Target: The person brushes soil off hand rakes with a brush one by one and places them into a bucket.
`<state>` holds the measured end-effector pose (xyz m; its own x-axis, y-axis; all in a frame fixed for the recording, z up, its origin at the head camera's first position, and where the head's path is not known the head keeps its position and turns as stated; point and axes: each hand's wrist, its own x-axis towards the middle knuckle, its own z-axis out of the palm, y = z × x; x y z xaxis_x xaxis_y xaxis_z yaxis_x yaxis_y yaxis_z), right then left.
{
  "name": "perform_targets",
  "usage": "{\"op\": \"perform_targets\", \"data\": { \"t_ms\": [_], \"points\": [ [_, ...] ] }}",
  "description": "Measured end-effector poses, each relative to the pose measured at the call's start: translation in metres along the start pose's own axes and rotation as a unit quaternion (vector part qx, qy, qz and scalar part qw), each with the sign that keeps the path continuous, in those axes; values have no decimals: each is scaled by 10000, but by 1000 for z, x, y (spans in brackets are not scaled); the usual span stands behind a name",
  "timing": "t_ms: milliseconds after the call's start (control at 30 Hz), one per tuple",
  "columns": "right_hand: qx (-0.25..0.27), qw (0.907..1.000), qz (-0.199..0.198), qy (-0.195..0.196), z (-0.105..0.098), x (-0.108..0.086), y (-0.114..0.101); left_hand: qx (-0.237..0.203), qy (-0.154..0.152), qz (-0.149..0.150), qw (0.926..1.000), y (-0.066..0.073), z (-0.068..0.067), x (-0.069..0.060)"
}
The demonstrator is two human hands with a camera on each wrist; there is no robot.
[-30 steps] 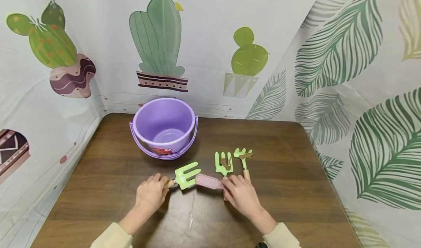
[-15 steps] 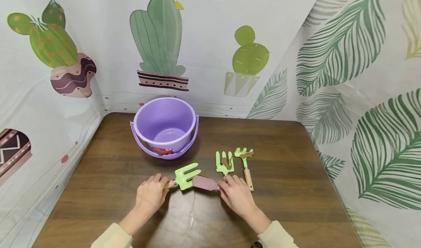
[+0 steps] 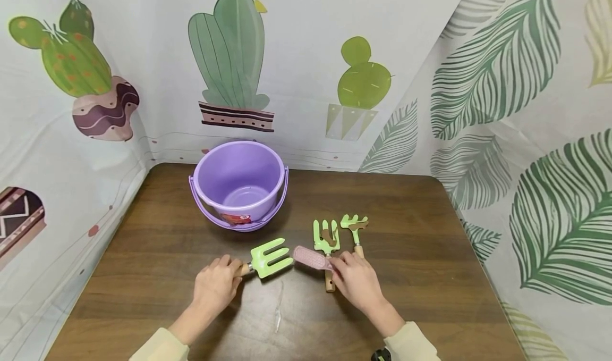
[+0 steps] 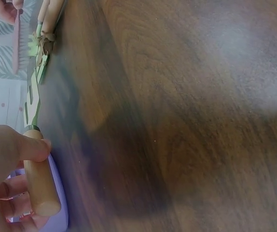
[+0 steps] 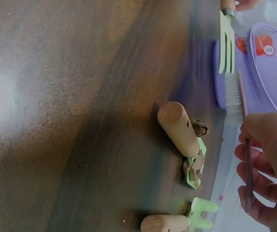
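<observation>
My left hand (image 3: 216,285) grips the wooden handle of a green fork (image 3: 270,258), its tines pointing right; in the left wrist view the thumb lies along the handle (image 4: 42,186). My right hand (image 3: 359,282) holds a pink brush (image 3: 309,257) by its handle, the head close to the fork's tine tips. White bristles (image 5: 233,99) face down toward the table side in the right wrist view. A second green fork (image 3: 326,237) with a brown patch on it lies partly under the brush. Beside it is a small green rake (image 3: 354,226), also with brown matter, its handle partly hidden by my right hand.
A purple bucket (image 3: 239,176) with its handle lowered stands at the back left of the brown wooden table (image 3: 401,228). Patterned cloth (image 3: 306,58) hangs behind the table. A whitish mark (image 3: 278,318) shows near the table's front middle.
The brush first moved left over the held fork's tines, then back right, off them. The left hand and its fork have shifted slightly left. The other tools stayed in place.
</observation>
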<state>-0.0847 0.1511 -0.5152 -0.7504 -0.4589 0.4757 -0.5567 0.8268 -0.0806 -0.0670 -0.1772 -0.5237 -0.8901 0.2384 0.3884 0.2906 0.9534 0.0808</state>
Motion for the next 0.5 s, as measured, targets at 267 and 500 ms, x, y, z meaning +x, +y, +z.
{"op": "perform_targets", "data": {
  "t_ms": [267, 500],
  "points": [
    [570, 9923, 1084, -189, -6, -3, 13, -17, -52, -70, 10000, -1, -1, -3],
    [650, 9899, 1206, -358, -7, -4, 16, -145, -248, -155, 9995, 2, -1, -3]
  ]
}}
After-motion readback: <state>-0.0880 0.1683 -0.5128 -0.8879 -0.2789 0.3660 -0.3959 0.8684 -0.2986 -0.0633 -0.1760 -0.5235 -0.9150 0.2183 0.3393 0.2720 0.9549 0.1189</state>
